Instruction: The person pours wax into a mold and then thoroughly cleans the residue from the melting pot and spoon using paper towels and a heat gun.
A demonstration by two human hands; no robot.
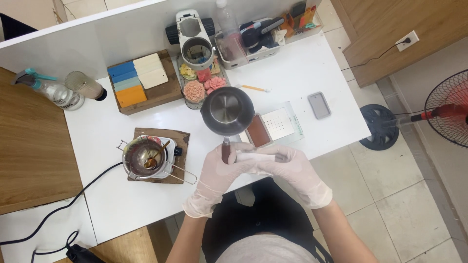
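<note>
1. My left hand grips the small steel pot by its brown handle; the pot sits at twelve o'clock, handle running toward me, its bowl looking empty.
2. My right hand clutches a white cloth beside that handle.
3. At three o'clock of the pot, a mould holds reddish-brown fill.
4. At nine o'clock, a melting pan holds amber liquid.

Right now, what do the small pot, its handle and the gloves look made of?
Small pot: polished metal, likely stainless steel; mirror-like inside. Its handle: dark brown, probably wood or plastic. Gloves on the left hand and right hand: thin translucent whitish latex or vinyl, wrinkled.
</note>
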